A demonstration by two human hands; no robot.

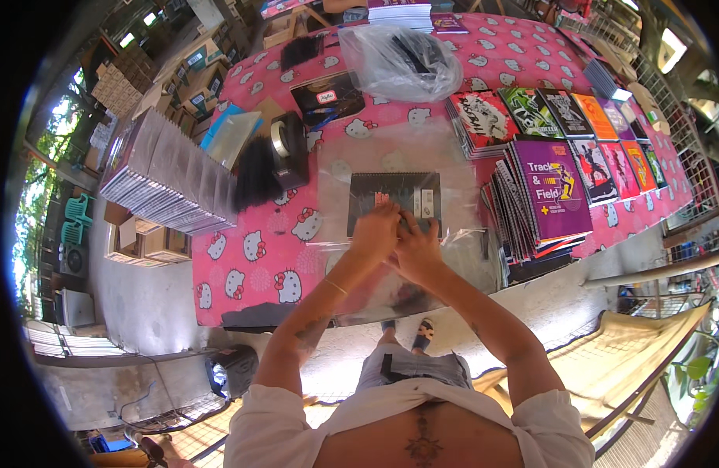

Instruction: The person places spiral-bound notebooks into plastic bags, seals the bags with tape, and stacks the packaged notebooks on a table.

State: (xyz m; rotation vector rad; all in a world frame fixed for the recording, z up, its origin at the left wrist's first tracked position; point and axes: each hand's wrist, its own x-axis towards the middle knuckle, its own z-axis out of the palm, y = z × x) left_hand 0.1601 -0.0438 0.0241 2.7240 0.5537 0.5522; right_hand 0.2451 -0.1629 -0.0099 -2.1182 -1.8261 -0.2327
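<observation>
Left hand (377,232) and right hand (418,246) meet on black notebook (367,189), near front edge of worktop (236,261); grip indiscernible. Slack film (453,168) could crease if dragged.

On the table (246,267), mid-frame, lies a spiral notebook (392,187); tape dispenser (292,156) centre-left, notebook pile (550,187) centre-right, plastic bag (402,66) top centre.

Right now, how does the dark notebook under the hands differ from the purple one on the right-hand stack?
In the picture, the dark notebook is wider than tall; the purple notebook is taller than wide. The left hand and right hand partly cover the dark one; neither covers the purple one. Both are rectangular.
</observation>
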